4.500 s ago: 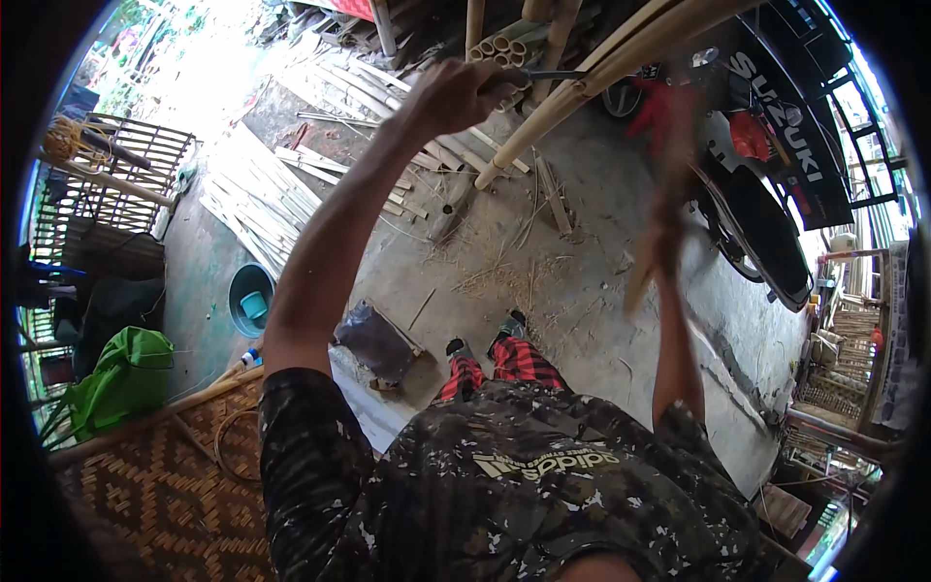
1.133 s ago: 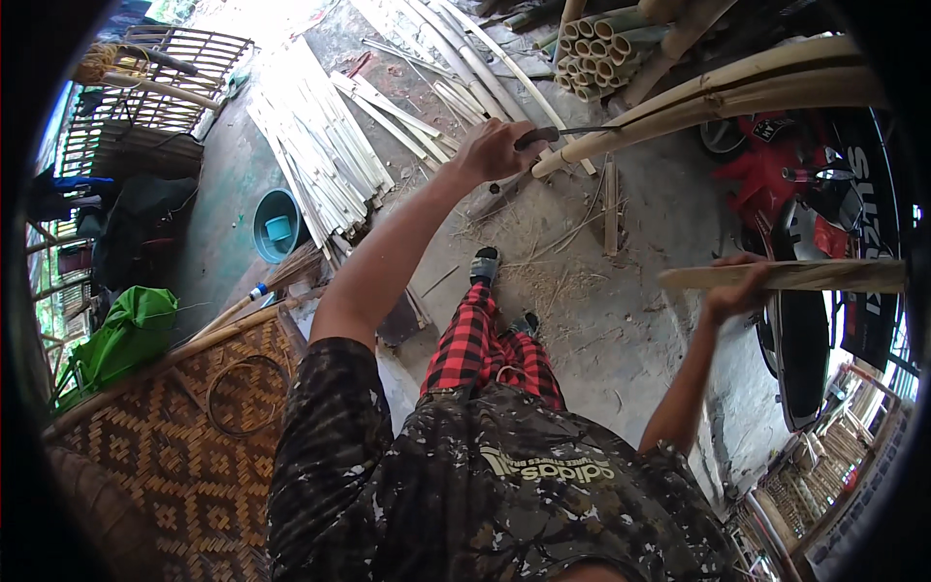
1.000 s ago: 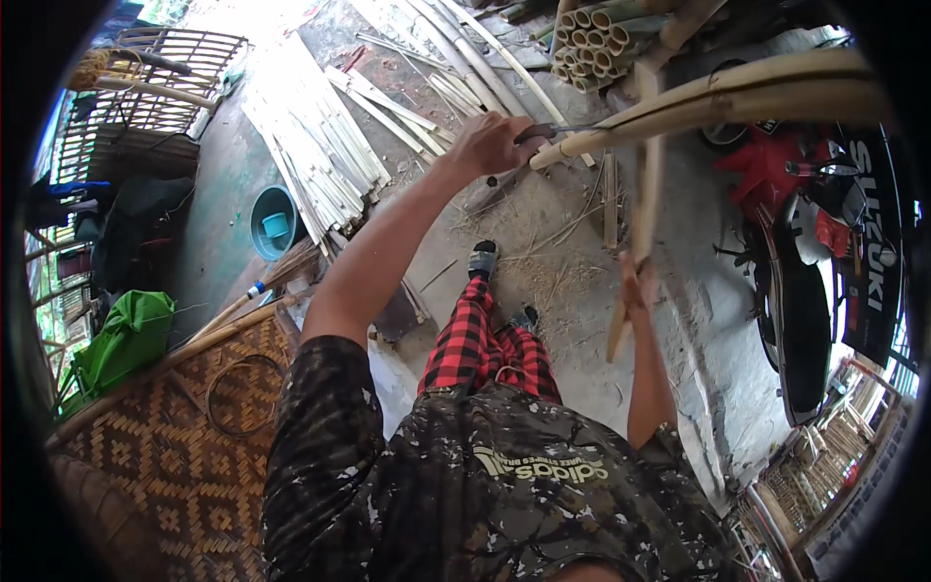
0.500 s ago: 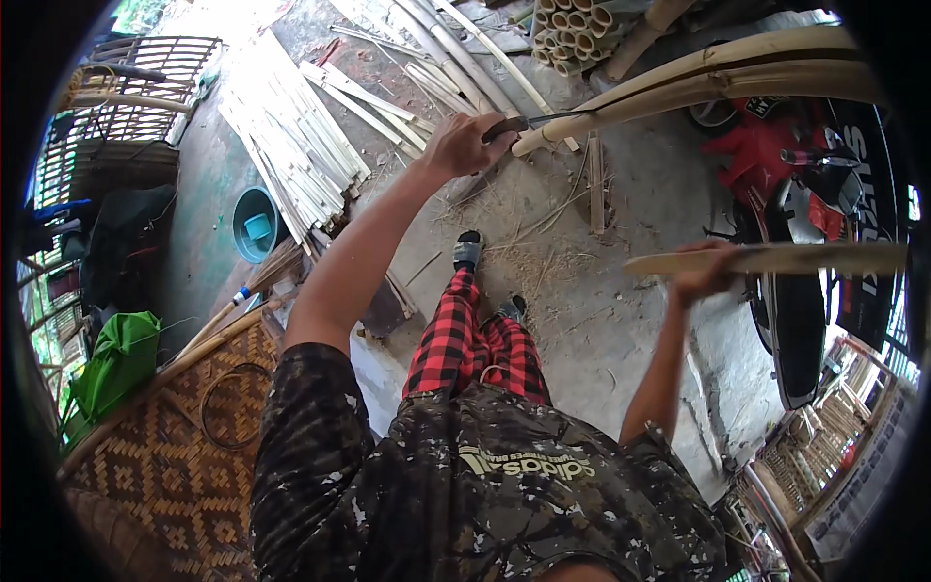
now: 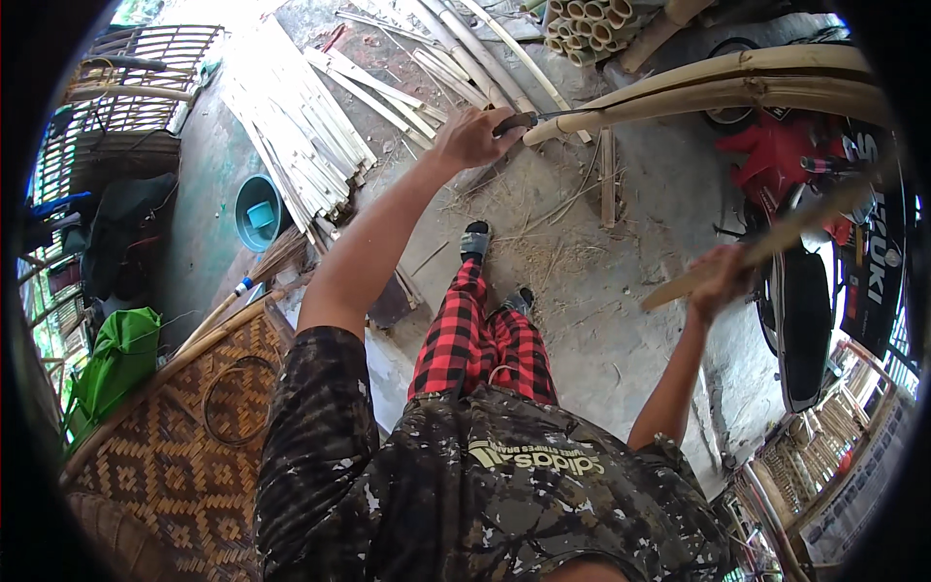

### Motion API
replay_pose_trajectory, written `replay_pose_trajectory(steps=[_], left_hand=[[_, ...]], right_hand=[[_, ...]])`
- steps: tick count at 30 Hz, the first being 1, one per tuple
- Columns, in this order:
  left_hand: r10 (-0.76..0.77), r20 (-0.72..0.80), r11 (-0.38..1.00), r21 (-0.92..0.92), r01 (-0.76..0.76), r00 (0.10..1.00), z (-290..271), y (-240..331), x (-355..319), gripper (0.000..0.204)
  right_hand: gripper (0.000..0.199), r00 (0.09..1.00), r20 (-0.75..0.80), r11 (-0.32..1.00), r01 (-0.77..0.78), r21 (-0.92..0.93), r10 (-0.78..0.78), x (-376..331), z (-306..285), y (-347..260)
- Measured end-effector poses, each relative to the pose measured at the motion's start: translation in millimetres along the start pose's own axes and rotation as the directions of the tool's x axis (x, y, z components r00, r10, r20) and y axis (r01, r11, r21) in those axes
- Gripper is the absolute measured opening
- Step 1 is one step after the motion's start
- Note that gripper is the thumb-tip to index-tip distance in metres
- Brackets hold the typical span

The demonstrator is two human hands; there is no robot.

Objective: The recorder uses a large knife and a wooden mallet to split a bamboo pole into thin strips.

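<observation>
My left hand (image 5: 472, 139) is wrapped round the dark handle of a knife (image 5: 515, 122). Its blade sits in the split end of a long, pale bamboo pole (image 5: 698, 92), which runs off to the upper right. Lower on the right, my right hand (image 5: 720, 279) grips a flat bamboo slat (image 5: 795, 228), tilted with its far end up to the right. The slat is apart from the knife and the pole, and its upper end is blurred.
Split bamboo strips (image 5: 286, 116) lie in a pile at the left, beside a teal basin (image 5: 273, 187) and a broom (image 5: 274, 254). Bamboo tubes (image 5: 587, 29) are stacked at the back. A red and black motorcycle (image 5: 800, 320) stands close by on the right.
The slat in my right hand has swung from nearly level to a slant, its right end rising and its left end dropping. My left hand keeps its hold on the knife.
</observation>
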State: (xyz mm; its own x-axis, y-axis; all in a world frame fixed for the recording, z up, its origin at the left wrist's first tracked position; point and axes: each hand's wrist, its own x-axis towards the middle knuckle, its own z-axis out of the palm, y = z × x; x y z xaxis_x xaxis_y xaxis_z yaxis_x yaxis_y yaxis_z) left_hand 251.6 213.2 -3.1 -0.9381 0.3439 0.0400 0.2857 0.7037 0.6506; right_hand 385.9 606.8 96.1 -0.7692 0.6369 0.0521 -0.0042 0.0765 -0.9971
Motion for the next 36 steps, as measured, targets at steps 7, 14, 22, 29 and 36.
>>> replay_pose_trajectory(steps=[7, 14, 22, 29, 36], left_hand=[[0.037, -0.007, 0.998, -0.042, -0.037, 0.999, 25, 1, 33, 0.027], [0.119, 0.007, 0.992, -0.043, -0.118, 0.993, 30, -9, 25, 0.030], [0.088, -0.017, 0.994, -0.060, -0.089, 0.996, 44, -19, 31, 0.028], [0.064, 0.054, 0.995, 0.072, -0.068, 0.996, 38, -36, 38, 0.026], [-0.034, -0.014, 0.999, -0.030, 0.033, 0.999, 59, -58, 23, 0.034]], right_hand=[[0.049, 0.942, 0.211, 0.607, 0.009, -0.794, 0.262, -48, -15, 216], [0.057, 0.939, 0.215, 0.827, -0.110, -0.551, 0.268, -21, -28, 152], [0.037, 0.995, -0.050, 0.996, 0.089, 0.016, -0.088, 21, -22, 140], [0.055, 0.847, 0.229, 0.629, -0.150, -0.763, 0.480, -21, 23, 214], [0.035, 0.991, 0.046, 0.972, 0.129, -0.195, -0.123, 38, -11, 149]])
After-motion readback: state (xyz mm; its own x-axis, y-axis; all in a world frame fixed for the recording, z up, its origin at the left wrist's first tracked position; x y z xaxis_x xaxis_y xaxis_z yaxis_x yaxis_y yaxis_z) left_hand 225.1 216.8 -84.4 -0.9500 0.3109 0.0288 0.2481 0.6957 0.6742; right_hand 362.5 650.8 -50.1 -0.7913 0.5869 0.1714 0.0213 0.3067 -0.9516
